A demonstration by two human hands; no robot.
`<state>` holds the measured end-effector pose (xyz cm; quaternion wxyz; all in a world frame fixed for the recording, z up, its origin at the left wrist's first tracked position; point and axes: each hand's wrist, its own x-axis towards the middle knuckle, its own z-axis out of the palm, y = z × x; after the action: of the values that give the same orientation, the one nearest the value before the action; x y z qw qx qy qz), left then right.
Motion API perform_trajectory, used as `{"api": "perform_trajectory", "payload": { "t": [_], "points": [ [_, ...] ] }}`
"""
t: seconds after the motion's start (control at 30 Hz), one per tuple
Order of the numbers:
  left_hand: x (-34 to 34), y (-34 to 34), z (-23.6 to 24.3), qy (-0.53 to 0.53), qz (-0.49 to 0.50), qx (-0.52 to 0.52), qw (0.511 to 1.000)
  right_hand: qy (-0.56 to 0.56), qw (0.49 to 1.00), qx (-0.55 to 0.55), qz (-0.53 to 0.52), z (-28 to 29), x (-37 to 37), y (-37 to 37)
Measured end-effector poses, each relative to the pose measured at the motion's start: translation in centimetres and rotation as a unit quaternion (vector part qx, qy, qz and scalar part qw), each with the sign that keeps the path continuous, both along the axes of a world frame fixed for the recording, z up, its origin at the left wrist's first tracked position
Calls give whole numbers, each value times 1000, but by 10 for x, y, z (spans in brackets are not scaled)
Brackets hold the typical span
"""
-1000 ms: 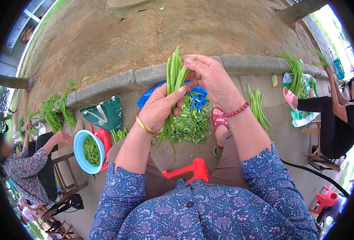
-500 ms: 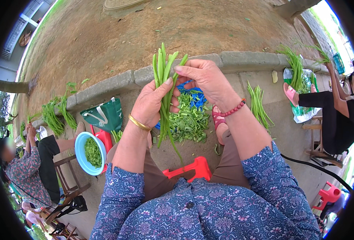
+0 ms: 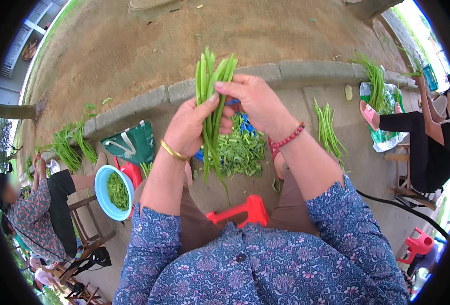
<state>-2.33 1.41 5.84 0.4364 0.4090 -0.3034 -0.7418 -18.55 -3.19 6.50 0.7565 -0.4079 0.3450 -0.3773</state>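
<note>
In front of my chest I hold a bunch of long green vegetable stems, upright, with cut-looking ends at the top and thin tips trailing below. My left hand, with a gold bangle at the wrist, is closed round the middle of the bunch. Thumb and fingers of my right hand pinch the stems from the right, just higher up; a red bead bracelet circles that wrist. Beneath both hands lies a heap of torn green leaves on a blue plastic bag, partly hidden by the hands.
To the left stand a light blue basin with chopped greens, a red stool and a green bag. More stems lie on the paving at right. A stone kerb runs across. People sit on both sides.
My right hand has shifted slightly left against the bunch. The stem it held slanting to the right now stands in line with the others.
</note>
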Motion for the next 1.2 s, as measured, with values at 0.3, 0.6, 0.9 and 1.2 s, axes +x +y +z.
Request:
{"api": "perform_trajectory", "payload": {
  "t": [0.3, 0.6, 0.9, 1.2],
  "points": [
    [1, -7, -9, -30, 104, -36, 993, -16, 998, -44, -49, -7, 3, -2],
    [42, -16, 8, -298, 143, -96, 939, 1, 956, -50, -290, 9, -35, -34],
    [8, -9, 2, -95, 54, -39, 993, -15, 994, 47, -103, -2, 3, -2],
    [-3, -5, -3, -76, 32, -46, 996, 22, 996, 25, -88, 2, 12, 5]
  ]
}}
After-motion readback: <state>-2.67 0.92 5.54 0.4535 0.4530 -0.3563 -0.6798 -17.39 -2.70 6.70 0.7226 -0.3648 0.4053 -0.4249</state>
